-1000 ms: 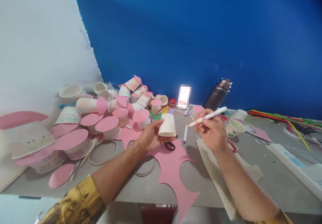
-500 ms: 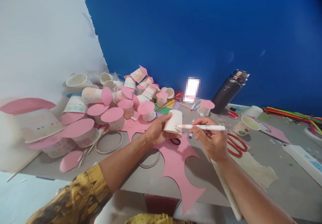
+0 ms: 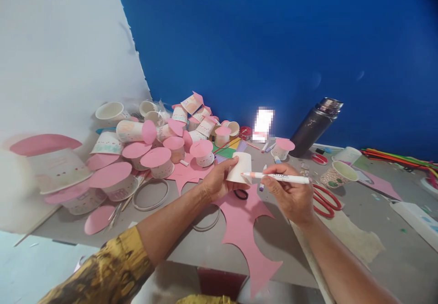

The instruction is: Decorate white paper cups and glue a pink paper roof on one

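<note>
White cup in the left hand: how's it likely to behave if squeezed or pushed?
Probably light: the white cup looks like paper, and the left hand holds it alone. Likely to dent under a hard squeeze, since the wall looks thin. Laid on its side and pushed, it may roll in a curve, given its round, tapered shape.

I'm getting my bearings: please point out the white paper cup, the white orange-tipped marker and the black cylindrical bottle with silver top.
White paper cup (image 3: pixel 244 163), head view: its side wall.
White orange-tipped marker (image 3: pixel 294 179), head view: its barrel.
Black cylindrical bottle with silver top (image 3: pixel 312 129), head view: its dark body.
</note>
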The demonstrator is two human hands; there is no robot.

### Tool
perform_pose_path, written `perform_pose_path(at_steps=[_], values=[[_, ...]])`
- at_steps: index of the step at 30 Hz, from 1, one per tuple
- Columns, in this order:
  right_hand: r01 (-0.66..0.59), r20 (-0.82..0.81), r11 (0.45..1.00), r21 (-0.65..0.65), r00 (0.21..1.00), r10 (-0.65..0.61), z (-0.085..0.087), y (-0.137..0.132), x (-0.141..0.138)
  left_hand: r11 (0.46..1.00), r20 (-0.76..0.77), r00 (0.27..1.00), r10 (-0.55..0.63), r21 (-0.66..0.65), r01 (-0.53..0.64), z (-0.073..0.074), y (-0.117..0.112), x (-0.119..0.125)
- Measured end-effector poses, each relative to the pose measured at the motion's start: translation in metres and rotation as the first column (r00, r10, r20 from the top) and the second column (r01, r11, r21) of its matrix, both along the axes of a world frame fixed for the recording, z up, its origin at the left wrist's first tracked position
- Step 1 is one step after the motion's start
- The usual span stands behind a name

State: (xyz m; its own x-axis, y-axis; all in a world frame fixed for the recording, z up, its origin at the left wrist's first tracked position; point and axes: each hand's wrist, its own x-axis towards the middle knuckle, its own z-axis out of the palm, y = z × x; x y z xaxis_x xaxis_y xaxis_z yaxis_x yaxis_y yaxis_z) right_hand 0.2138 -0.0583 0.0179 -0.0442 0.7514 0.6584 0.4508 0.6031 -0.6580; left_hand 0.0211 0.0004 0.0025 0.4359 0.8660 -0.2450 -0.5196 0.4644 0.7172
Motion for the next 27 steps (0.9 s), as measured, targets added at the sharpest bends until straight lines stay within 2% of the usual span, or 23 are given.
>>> perform_pose_path(at_steps=[9, 20, 27], values=[[-0.024, -0.003, 1.000, -0.003, 1.000, 0.024, 0.0006, 0.0001, -0.0013, 1.000, 0.003, 1.000, 0.014, 0.004, -0.014, -0.0001, 0.0005, 0.0001], [-0.083, 0.028, 0.992, -0.091, 0.996, 0.086, 0.0025, -0.0023, 0.0002, 1.000, 0.003, 1.000, 0.013, 0.008, -0.013, -0.0009, 0.0008, -0.0007], [-0.019, 0.003, 0.998, -0.066, 1.000, 0.019, 0.0029, -0.0016, -0.0011, 1.000, -0.008, 1.000, 0.012, 0.005, -0.012, 0.0002, 0.0001, -0.0003]])
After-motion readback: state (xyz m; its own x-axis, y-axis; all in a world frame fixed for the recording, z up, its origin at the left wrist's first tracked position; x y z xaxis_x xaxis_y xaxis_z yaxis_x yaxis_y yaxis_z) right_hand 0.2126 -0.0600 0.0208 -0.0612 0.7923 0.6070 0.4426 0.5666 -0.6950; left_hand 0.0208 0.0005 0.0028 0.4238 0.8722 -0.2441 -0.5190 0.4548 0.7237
